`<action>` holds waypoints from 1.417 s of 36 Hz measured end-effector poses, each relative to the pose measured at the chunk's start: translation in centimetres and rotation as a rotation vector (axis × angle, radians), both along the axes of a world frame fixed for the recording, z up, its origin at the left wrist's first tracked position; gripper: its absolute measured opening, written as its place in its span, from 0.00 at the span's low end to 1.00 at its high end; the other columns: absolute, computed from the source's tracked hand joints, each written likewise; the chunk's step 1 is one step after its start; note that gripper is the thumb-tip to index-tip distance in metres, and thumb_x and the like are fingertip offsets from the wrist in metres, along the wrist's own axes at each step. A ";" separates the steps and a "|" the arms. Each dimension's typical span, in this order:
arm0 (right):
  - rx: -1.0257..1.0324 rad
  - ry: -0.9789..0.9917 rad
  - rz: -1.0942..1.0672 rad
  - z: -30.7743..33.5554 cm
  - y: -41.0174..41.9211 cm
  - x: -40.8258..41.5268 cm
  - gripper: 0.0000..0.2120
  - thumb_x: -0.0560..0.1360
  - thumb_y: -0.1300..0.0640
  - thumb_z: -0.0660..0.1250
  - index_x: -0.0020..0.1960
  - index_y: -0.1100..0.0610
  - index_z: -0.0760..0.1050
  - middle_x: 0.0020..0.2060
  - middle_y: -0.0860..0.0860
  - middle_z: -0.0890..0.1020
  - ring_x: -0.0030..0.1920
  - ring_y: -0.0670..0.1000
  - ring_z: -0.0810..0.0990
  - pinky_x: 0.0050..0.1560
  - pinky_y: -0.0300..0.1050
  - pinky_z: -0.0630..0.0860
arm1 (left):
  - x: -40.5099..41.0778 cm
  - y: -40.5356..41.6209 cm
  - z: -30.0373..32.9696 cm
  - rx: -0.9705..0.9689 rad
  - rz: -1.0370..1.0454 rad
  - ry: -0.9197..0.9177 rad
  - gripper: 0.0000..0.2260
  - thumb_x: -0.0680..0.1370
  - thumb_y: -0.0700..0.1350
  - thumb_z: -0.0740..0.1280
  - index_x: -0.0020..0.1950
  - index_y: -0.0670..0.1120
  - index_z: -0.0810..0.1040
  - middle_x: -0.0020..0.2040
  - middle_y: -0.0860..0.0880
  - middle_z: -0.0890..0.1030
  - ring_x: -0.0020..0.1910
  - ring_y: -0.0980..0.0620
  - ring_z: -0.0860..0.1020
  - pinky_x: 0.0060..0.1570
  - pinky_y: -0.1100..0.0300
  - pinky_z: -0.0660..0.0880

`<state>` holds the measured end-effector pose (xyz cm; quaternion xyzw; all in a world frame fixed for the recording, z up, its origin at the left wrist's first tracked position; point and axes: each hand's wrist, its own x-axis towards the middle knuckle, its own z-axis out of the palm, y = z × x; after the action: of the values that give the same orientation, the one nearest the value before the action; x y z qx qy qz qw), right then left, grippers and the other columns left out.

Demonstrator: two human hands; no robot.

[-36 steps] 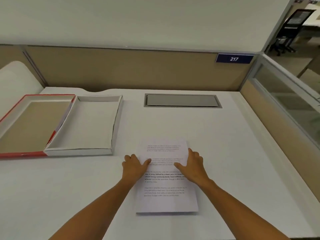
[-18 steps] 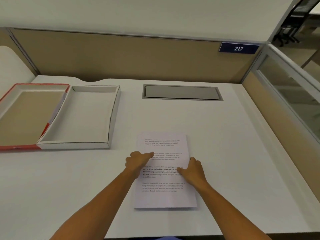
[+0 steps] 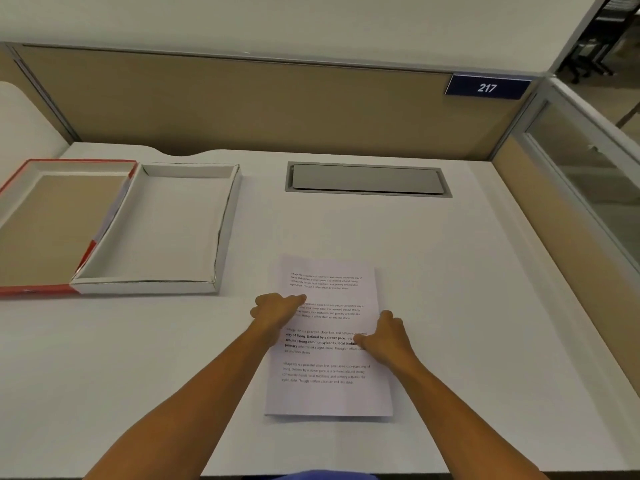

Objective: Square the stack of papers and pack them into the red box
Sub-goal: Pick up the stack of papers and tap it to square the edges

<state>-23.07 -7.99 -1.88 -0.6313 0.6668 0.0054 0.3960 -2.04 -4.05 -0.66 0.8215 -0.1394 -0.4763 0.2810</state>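
Note:
A stack of printed papers [image 3: 329, 393] lies flat on the white desk in front of me, its top sheet slightly skewed. My left hand [image 3: 277, 311] is at the stack's left edge, fingers curled, thumb on the top sheet. My right hand [image 3: 386, 339] grips the right edge, thumb on the text. The red box [image 3: 20, 291] sits open at the far left, with a tan inside and nothing in it. Its white inner tray [image 3: 145, 287], also holding nothing, rests against the red part's right side.
A grey cable hatch [image 3: 367, 178] is set flush into the desk behind the papers. A tan partition with a blue "217" sign [image 3: 486, 87] closes the back, and a glass panel [image 3: 588, 161] closes the right side.
Both hands have slid from lying flat on the top sheet out to the stack's side edges, with the fingers now curled. The stack itself has stayed in place.

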 end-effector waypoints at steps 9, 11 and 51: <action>0.001 -0.018 -0.004 -0.1 -0.3 -0.1 0.41 0.71 0.52 0.78 0.74 0.63 0.60 0.67 0.62 0.73 0.64 0.61 0.78 0.63 0.55 0.78 | 1.6 0.1 0.4 -0.076 0.073 0.258 0.30 0.75 0.48 0.73 0.73 0.38 0.66 0.66 0.38 0.76 0.58 0.38 0.80 0.55 0.42 0.79; 0.004 -0.021 -0.006 -0.2 -0.3 -0.1 0.41 0.71 0.52 0.79 0.74 0.63 0.60 0.67 0.62 0.73 0.64 0.61 0.77 0.63 0.55 0.78 | 1.6 0.2 0.4 -0.095 0.037 0.269 0.23 0.76 0.45 0.72 0.67 0.38 0.73 0.58 0.38 0.81 0.52 0.39 0.83 0.50 0.43 0.81; -0.049 -1.226 -0.390 6.4 -2.2 -3.6 0.09 0.71 0.52 0.73 0.50 0.50 0.88 0.50 0.54 0.88 0.47 0.57 0.88 0.41 0.51 0.85 | -0.9 3.0 9.3 -0.842 -0.387 0.044 0.21 0.69 0.53 0.76 0.58 0.63 0.74 0.51 0.60 0.84 0.47 0.50 0.85 0.42 0.53 0.84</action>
<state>-26.63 -10.15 4.51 -0.3957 0.4220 -0.4437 0.6844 -2.95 -1.09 8.68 0.5845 -0.4654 -0.4393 0.4988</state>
